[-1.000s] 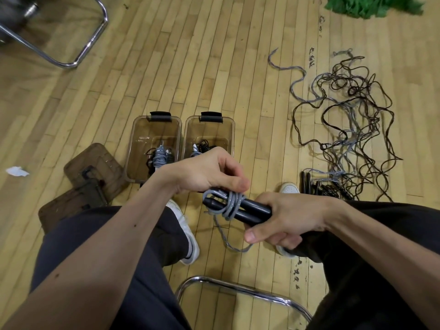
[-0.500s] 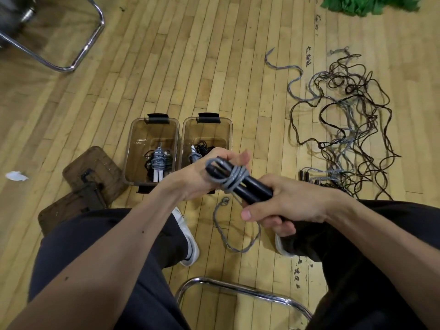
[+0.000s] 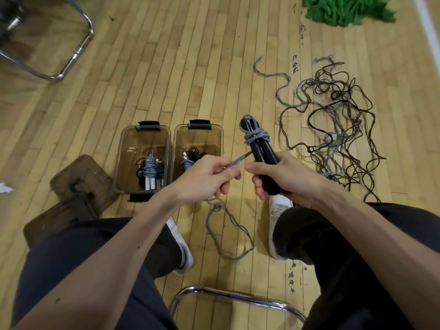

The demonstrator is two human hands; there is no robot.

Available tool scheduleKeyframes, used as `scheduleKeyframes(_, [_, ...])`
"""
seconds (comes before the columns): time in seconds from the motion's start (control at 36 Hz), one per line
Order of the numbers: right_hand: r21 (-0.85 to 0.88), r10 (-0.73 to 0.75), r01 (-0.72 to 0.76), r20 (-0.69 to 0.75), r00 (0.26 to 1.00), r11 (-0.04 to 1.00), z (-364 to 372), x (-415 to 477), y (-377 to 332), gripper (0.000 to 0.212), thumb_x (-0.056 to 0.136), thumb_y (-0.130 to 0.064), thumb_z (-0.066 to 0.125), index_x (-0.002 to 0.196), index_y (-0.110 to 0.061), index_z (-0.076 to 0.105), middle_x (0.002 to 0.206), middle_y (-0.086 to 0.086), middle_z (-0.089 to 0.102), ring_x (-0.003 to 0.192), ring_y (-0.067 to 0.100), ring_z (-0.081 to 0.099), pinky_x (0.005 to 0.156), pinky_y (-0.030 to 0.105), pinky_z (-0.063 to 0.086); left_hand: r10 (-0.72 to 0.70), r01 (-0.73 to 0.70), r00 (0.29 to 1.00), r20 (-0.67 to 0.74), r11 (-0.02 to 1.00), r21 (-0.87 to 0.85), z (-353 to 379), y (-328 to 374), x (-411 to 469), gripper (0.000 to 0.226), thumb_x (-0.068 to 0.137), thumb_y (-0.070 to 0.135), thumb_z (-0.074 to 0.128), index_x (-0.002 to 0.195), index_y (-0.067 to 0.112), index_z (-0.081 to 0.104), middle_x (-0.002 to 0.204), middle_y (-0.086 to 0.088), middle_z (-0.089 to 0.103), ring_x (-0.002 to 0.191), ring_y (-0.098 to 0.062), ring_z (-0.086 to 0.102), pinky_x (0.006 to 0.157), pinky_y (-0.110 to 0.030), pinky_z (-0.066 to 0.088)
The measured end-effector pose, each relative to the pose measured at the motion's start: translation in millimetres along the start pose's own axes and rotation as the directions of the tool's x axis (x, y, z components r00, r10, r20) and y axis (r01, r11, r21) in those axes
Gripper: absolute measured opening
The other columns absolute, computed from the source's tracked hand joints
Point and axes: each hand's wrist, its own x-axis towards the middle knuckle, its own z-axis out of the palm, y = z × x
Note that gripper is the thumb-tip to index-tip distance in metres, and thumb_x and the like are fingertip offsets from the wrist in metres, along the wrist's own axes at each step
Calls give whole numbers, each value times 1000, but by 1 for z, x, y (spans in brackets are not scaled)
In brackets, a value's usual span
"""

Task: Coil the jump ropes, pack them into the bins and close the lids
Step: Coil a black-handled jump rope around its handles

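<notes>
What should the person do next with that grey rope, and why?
Probably carry the left hand round the black handles for another wrap: the right hand grips them, only a few turns sit near their top, and loose grey rope lies on the floor.

Bins [image 3: 120, 148] [image 3: 221, 139] numbered 2, lids [image 3: 81, 172] [image 3: 54, 217] 2. Hands [image 3: 204, 179] [image 3: 288, 177] 2; black handles [image 3: 259, 151] 2, wound by 1 grey rope [image 3: 256, 135]. Left bin held 1 bundle [image 3: 149, 167]; right bin's count was unclear. Floor tangle [image 3: 333, 129]: 1 (strands could not be separated by eye). Shoes [image 3: 184, 248] [image 3: 277, 208] 2, chair frames [image 3: 78, 48] [image 3: 238, 294] 2, green heap [image 3: 345, 8] 1, paper scrap [image 3: 4, 187] 1.
</notes>
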Motion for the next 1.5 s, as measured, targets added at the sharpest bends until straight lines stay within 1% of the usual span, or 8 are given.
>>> scheduleKeyframes(0.17, [-62, 70, -77, -114, 991, 995, -4, 9, 13, 21, 94, -17, 69, 104, -1, 59, 78, 9, 64, 57, 19, 61, 50, 26, 51, 145, -118, 989, -41, 914, 389, 3, 1, -6, 23, 103, 38, 50, 83, 30, 58, 66, 2, 62, 59, -13, 59, 58, -32, 46])
scheduleKeyframes(0.31, [-177, 121, -145, -139, 983, 973, -5, 12, 23, 19, 96, -19, 69, 91, -7, 53, 60, 2, 53, 44, 14, 46, 44, 28, 41, 240, -199, 970, 43, 675, 710, 4, 7, -10, 26, 105, 41, 42, 85, 24, 45, 66, 11, 45, 66, -13, 47, 64, -31, 35])
scheduleKeyframes(0.47, [-283, 162, -177, -75, 984, 943, 1, 12, 30, 19, 97, -20, 67, 96, -8, 53, 60, 3, 53, 45, 14, 45, 44, 27, 41, 351, -285, 931, 99, 529, 799, -2, 7, -14, 29, 106, 41, 40, 90, 22, 55, 80, 6, 56, 80, -19, 59, 71, -36, 48])
scheduleKeyframes(0.64, [-384, 321, -267, 85, 943, 884, 5, 9, 33, 26, 96, -27, 69, 90, -9, 52, 59, 1, 53, 47, 14, 46, 47, 26, 42, 415, -330, 905, 94, 545, 771, -9, 5, -17, 31, 101, 39, 50, 108, 17, 71, 90, 8, 51, 87, -16, 58, 71, -28, 44])
scheduleKeyframes(0.92, [-541, 456, -281, 222, 862, 793, 11, 1, 29, 27, 95, -28, 70, 80, -12, 54, 56, -1, 53, 45, 12, 45, 46, 24, 43, 378, -343, 921, 100, 659, 669, -11, 0, -11, 27, 91, 42, 66, 95, 17, 75, 89, 6, 57, 84, -12, 54, 76, -35, 48])
scheduleKeyframes(1.08, [-590, 520, -277, 290, 803, 758, 12, -4, 25, 30, 94, -28, 71, 77, -11, 53, 56, 1, 49, 44, 14, 43, 45, 24, 40, 303, -315, 947, 109, 799, 512, -8, -1, -7, 24, 82, 42, 76, 85, 19, 76, 83, 12, 63, 82, -4, 59, 74, -22, 48])
scheduleKeyframes(1.17, [-597, 526, -267, 313, 791, 757, 12, -5, 24, 30, 95, -25, 70, 73, -13, 53, 55, 1, 49, 43, 13, 43, 45, 24, 39, 255, -278, 960, 112, 866, 416, -7, 1, -7, 21, 80, 37, 80, 86, 16, 77, 81, 11, 67, 82, -1, 62, 72, -12, 46])
scheduleKeyframes(1.5, [-458, 398, -169, 467, 790, 873, 12, -12, 15, 28, 92, -19, 73, 68, -17, 58, 54, 3, 48, 40, 14, 43, 44, 28, 38, 121, -123, 983, 140, 992, 9, -15, 8, -6, 11, 86, 13, 76, 94, 5, 77, 84, 2, 74, 80, -6, 68, 74, -18, 52])
